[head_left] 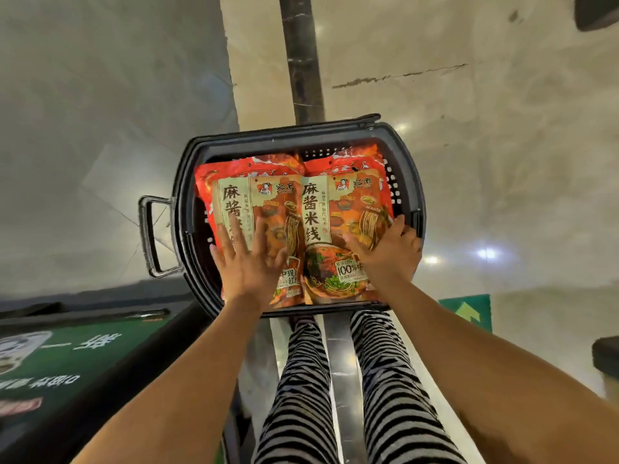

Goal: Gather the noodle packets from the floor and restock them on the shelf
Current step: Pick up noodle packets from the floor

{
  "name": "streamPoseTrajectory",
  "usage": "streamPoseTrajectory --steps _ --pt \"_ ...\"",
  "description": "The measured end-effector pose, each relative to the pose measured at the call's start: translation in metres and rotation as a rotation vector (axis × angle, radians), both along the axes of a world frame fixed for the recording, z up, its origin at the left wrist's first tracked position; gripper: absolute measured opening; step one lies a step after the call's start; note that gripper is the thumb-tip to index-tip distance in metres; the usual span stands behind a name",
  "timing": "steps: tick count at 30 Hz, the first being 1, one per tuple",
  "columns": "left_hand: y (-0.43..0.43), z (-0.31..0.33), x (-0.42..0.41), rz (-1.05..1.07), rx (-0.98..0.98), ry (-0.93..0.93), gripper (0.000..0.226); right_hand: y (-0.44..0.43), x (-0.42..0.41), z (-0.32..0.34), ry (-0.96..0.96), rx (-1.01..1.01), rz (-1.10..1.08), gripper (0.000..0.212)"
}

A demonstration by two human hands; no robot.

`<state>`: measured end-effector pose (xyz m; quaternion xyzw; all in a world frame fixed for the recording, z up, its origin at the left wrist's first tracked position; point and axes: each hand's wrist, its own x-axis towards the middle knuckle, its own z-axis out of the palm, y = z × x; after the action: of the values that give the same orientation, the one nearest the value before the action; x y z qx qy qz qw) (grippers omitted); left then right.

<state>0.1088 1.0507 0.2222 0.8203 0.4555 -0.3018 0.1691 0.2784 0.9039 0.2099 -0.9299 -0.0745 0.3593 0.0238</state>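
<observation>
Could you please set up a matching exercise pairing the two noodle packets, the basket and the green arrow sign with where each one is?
Things
1. left red-and-orange plastic noodle packet
2. right red-and-orange plastic noodle packet
3. black perforated plastic basket
4. green rectangular arrow sign

Places
A. outside the basket, to its right
B. under the left hand
C. holds both packets
D. under the right hand

Pairs: 1-B, 2-D, 3-C, 4-A
</observation>
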Motion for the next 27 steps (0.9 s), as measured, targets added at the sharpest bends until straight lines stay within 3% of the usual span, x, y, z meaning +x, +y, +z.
streamPoseTrajectory --steps 5,9,18,27 --pt "-0.050 0.046 0.038 -0.114 -0.107 0.065 0.078 -0.072 0.004 0.042 0.010 -0.070 0.014 0.092" --pt "-0.109 0.060 0.078 -0.346 -0.194 0.051 0.075 -0.139 -0.001 0.060 -0.003 -0.120 -0.021 0.087" --pt "-0.250 0.072 0.117 -1.041 -0.216 -0.003 0.078 -0.283 -0.065 0.086 0.002 -0.180 -0.490 0.089" --pt "-0.444 0.073 0.078 -1.665 -0.246 0.059 0.076 -0.451 -0.197 0.087 0.045 -0.147 -1.082 0.086"
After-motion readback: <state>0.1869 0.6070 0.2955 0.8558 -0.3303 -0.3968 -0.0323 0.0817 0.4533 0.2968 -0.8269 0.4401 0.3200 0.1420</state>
